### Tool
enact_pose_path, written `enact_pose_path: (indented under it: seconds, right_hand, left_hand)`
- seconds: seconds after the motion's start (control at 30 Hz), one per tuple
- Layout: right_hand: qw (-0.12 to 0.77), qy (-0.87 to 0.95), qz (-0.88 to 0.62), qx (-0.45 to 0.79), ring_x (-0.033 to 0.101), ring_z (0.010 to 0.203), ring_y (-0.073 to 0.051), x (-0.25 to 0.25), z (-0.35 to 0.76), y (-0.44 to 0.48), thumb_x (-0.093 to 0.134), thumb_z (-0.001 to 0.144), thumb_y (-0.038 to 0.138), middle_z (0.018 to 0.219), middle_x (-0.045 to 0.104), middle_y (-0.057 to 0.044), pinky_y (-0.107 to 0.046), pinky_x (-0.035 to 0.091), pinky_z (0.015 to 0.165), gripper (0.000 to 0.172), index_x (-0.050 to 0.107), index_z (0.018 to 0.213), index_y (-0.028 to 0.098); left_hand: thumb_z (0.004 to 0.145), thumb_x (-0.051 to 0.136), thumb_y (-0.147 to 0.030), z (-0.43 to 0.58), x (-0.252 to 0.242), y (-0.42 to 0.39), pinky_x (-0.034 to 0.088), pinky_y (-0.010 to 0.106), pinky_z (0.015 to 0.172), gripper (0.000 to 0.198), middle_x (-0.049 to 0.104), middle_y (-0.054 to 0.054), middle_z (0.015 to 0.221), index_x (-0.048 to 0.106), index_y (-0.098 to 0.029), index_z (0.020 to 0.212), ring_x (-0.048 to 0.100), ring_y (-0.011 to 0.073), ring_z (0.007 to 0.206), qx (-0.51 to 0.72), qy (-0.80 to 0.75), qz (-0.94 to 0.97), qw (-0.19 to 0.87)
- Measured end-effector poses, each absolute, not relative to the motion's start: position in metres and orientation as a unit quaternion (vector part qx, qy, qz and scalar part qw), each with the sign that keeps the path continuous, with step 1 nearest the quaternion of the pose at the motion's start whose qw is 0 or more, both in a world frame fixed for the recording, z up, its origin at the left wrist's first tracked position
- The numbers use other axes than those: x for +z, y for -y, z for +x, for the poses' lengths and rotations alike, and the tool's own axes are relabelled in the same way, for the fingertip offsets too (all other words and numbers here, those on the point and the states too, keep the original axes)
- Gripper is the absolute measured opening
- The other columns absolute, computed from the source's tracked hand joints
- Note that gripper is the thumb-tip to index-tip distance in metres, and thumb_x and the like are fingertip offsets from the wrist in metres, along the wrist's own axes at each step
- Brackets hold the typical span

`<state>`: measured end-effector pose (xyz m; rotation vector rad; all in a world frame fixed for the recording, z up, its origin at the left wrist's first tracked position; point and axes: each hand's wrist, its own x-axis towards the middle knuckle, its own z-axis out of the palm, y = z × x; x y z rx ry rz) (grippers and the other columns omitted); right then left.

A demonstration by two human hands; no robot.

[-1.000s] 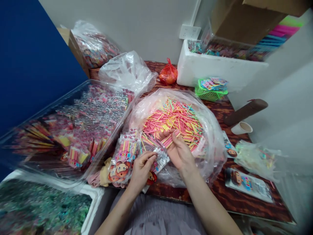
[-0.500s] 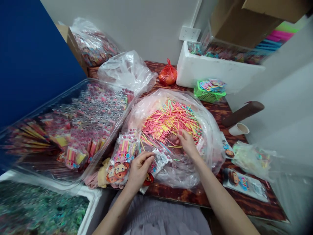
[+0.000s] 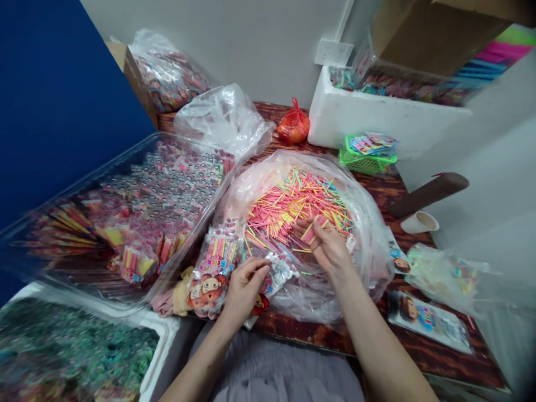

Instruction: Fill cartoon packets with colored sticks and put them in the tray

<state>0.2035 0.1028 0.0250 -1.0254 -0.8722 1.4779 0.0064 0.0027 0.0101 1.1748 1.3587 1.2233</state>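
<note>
My left hand [image 3: 244, 287] is closed, thumb and fingertips pinched at the edge of a silver-and-clear printed packet [image 3: 283, 273]. Part of that packet is hidden behind the hand. In my right hand [image 3: 334, 252] are several thin pink and yellow sticks [image 3: 315, 230], held across the fingers. Just beyond it spreads a heap of loose sticks [image 3: 288, 195], mostly pink and yellow with some green and blue, inside a wide open plastic bag [image 3: 371, 223]. Filled stick packets [image 3: 211, 273] printed with a cartoon face lie left of my left hand.
A clear tray [image 3: 218, 206] full of filled packets stands at left. Behind are a red bag of round things [image 3: 294, 124], a green basket [image 3: 368, 162] and a white foam box [image 3: 377, 120]. A brown bottle [image 3: 431, 192], paper cup [image 3: 419, 222] and flat packets [image 3: 431, 321] lie right.
My right hand has turned and opened slightly, so the pink and yellow sticks in it now show. My left hand stays at the packet. The whole view has shifted a little.
</note>
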Motion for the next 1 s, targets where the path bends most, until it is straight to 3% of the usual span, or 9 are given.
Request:
enact_pose_path:
  seconds: [0.07, 0.2, 0.47, 0.6, 0.73, 0.8, 0.87, 1.0]
  right_hand:
    - [0.549, 0.265, -0.348, 0.712, 0.07, 0.092, -0.02, 0.039, 0.186, -0.095, 0.07, 0.081, 0.035, 0.093, 0.075, -0.002, -0.04, 0.052, 0.091, 0.015, 0.063, 0.089, 0.024]
    - [0.556, 0.19, -0.294, 0.754, 0.07, 0.098, -0.019, 0.059, 0.157, -0.081, 0.071, 0.082, 0.028, 0.093, 0.076, 0.0, -0.041, 0.052, 0.095, 0.01, 0.064, 0.088, 0.025]
    - [0.53, 0.25, -0.389, 0.711, 0.07, 0.098, -0.025, 0.053, 0.147, -0.056, 0.075, 0.077, 0.039, 0.082, 0.076, -0.005, -0.044, 0.051, 0.094, 0.021, 0.066, 0.083, 0.021]
    - [0.47, 0.367, -0.441, 0.671, 0.062, 0.112, -0.024, 0.057, 0.15, -0.046, 0.07, 0.081, 0.043, 0.106, 0.074, -0.007, -0.043, 0.038, 0.107, 0.023, 0.07, 0.087, 0.021]
    - [0.39, 0.474, -0.451, 0.648, 0.055, 0.122, -0.023, 0.065, 0.154, -0.037, 0.065, 0.086, 0.043, 0.123, 0.067, -0.005, -0.041, 0.035, 0.109, 0.032, 0.068, 0.112, 0.025]
    - [0.399, 0.493, -0.456, 0.625, 0.055, 0.121, -0.021, 0.068, 0.155, -0.032, 0.062, 0.089, 0.04, 0.128, 0.063, -0.005, -0.038, 0.038, 0.106, 0.044, 0.055, 0.131, 0.03]
    - [0.432, 0.517, -0.467, 0.573, 0.057, 0.117, -0.02, 0.07, 0.153, -0.026, 0.062, 0.09, 0.035, 0.131, 0.059, -0.004, -0.036, 0.043, 0.101, 0.049, 0.047, 0.137, 0.034]
    - [0.429, 0.642, -0.456, 0.443, 0.057, 0.11, -0.022, 0.076, 0.148, -0.019, 0.057, 0.092, 0.024, 0.115, 0.064, -0.005, -0.035, 0.044, 0.095, 0.017, 0.066, 0.106, 0.028]
  left_hand:
    - [0.082, 0.064, -0.029, 0.01, 0.011, -0.002, 0.048, 0.026, 0.076, 0.015, 0.07, 0.003, 0.087, 0.075, -0.02, 0.086, 0.063, 0.017, 0.083, 0.5, -0.55, 0.474, 0.472]
    - [0.082, 0.065, -0.031, 0.013, 0.008, 0.0, 0.049, 0.026, 0.077, 0.016, 0.072, 0.004, 0.089, 0.076, -0.02, 0.088, 0.065, 0.0174, 0.084, 0.503, -0.545, 0.45, 0.497]
    - [0.083, 0.065, -0.033, 0.008, 0.006, 0.004, 0.049, 0.027, 0.079, 0.017, 0.072, 0.004, 0.09, 0.075, -0.019, 0.088, 0.065, 0.0182, 0.085, 0.507, -0.541, 0.433, 0.513]
    - [0.083, 0.065, -0.029, 0.009, 0.01, 0.003, 0.048, 0.027, 0.08, 0.013, 0.069, 0.004, 0.088, 0.074, -0.019, 0.086, 0.063, 0.0172, 0.085, 0.518, -0.524, 0.46, 0.495]
    - [0.084, 0.065, -0.028, 0.006, 0.013, 0.003, 0.048, 0.027, 0.083, 0.013, 0.067, 0.004, 0.092, 0.072, -0.019, 0.09, 0.062, 0.0168, 0.09, 0.541, -0.51, 0.457, 0.488]
    - [0.085, 0.065, -0.029, 0.004, 0.014, 0.003, 0.048, 0.026, 0.083, 0.014, 0.067, 0.004, 0.094, 0.072, -0.02, 0.093, 0.061, 0.0167, 0.091, 0.55, -0.507, 0.446, 0.492]
    - [0.084, 0.066, -0.029, 0.002, 0.014, 0.004, 0.048, 0.027, 0.083, 0.015, 0.066, 0.004, 0.094, 0.072, -0.02, 0.093, 0.061, 0.0166, 0.091, 0.561, -0.507, 0.431, 0.493]
    - [0.08, 0.07, -0.031, -0.001, 0.016, 0.005, 0.049, 0.028, 0.085, 0.016, 0.067, 0.004, 0.095, 0.073, -0.02, 0.091, 0.061, 0.0174, 0.092, 0.577, -0.508, 0.41, 0.491]
